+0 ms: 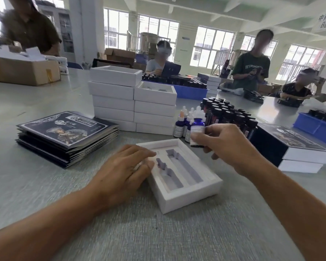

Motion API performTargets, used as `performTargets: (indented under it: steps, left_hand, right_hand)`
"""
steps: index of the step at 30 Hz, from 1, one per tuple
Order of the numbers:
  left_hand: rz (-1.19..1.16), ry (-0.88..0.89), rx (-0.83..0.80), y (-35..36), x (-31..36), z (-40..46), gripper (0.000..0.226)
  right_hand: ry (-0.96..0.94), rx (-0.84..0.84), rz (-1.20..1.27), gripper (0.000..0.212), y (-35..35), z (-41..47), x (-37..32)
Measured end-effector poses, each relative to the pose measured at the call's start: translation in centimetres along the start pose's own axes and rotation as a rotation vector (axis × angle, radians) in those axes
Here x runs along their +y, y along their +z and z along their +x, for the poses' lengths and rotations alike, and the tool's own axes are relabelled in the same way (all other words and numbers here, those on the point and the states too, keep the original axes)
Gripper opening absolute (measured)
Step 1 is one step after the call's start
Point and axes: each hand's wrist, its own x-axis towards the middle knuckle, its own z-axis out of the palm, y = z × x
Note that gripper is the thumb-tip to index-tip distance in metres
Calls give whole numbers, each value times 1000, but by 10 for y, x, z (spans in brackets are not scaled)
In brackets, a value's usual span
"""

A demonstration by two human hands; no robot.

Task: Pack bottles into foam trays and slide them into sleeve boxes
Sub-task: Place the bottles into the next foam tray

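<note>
Right hand (228, 147): raised above the far right corner of the foam tray, fingers and thumb curled round a bottle; motion blur softens the grip.
Bottle (197, 135): a small one with a pale label and a dark end showing below the fingers, held in the air just off the tray's far edge, in neither slot.
Left hand (124, 166): lies flat, palm down, fingers fairly straight, fingertips pressing on the tray's left rim; it holds nothing.
Foam tray (188, 193): white, set at an angle on the bench between the two hands, with two long cut-out slots, both unfilled.
Dropper bottles (183, 123): blue glass with white tops, standing in a small cluster just behind the held bottle.
Dark-capped bottles (228, 113): a dense upright block to the right of the droppers.
White trays (132, 102): two stacks side by side behind the foam tray.
Flat sleeves (68, 134): a dark printed pile to the left.
Packed boxes (294, 147): two stacked at right, the upper one in a dark sleeve.
Bench (177, 232): grey, textured.
</note>
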Motion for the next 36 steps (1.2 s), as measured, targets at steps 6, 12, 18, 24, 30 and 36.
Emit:
performTargets:
  steps: [6, 12, 18, 24, 30, 36]
  left_hand:
    - [50, -3, -15, -3, 4, -3, 43]
    - [80, 4, -45, 0, -2, -1, 47]
    - [53, 20, -43, 3, -8, 0, 44]
    - [60, 28, -51, 4, -8, 0, 47]
    - [52, 23, -53, 4, -8, 0, 44]
    - [58, 32, -49, 4, -7, -1, 44]
  right_hand:
    - [-67, -115, -369, 47, 39, -36, -16]
    - [-258, -62, -555, 55, 54, -50, -18]
    - [-248, -189, -692, 53, 47, -53, -24]
    - [-214, -334, -683, 42, 43, -51, -27]
    - [-226, -371, -691, 41, 52, -56, -24]
    - [-218, -418, -662, 37, 49, -53, -24]
